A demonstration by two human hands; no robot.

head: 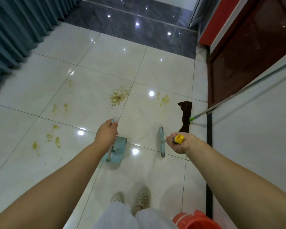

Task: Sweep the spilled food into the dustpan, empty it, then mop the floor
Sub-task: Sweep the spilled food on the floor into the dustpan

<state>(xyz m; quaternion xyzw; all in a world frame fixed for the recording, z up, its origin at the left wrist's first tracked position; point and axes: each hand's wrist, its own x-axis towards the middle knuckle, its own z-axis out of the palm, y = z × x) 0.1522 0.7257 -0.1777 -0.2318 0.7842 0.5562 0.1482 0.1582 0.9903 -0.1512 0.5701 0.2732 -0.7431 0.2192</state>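
A person's left hand (pixel 106 133) has its grip closed around the upright handle of a pale blue plastic dustpan (pixel 116 151) resting on the glossy white tiled floor (pixel 40 90). The right hand (pixel 180 143) grips the yellow-capped handle of a blue-grey broom (pixel 161 141). Yellowish spilled food crumbs (pixel 119 97) lie just ahead, and a brown-clothed mop (pixel 186 115) rests near the wall.

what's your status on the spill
Left hand grips dustpan, right hand grips broom. Spilled food unswept. Mop lies beside it.
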